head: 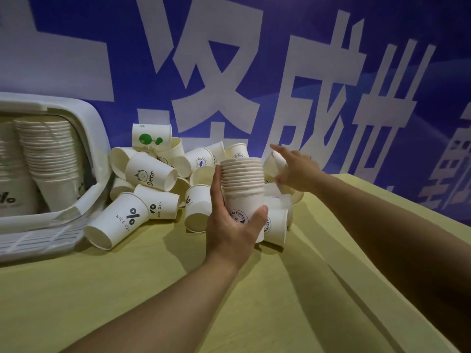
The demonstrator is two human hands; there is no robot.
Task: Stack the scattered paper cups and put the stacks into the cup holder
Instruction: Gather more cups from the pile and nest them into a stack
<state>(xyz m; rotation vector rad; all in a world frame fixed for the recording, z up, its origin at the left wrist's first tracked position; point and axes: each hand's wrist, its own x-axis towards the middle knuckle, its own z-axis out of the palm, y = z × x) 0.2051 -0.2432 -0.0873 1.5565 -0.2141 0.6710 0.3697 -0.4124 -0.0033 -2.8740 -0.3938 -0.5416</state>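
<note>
The left hand (229, 225) grips a stack of paper cups (242, 184) upright above the middle of the desk (127, 289); its thumb and fingers are curled around the lowest cup, which carries the print "Be Funny"; the stack is lifted just in front of the pile of loose cups (163, 179). The right hand (295, 169) reaches over the right part of the pile, near the far edge of the desk; its fingers pinch a single white cup (279, 161), which is tilted and blurred. The loose cups lie on their sides and upside down, against one another, along the far edge of the desk; some show "NICE DAY", one shows "Bear", and one cup with a green tree print (151, 137) sits on top of the pile. The white cup holder (86, 115) stands at the far left corner of the desk, touching the pile; inside it lean tall stacks of cups (46, 154). Behind the desk hangs a blue banner (280, 59) with large white characters.
</note>
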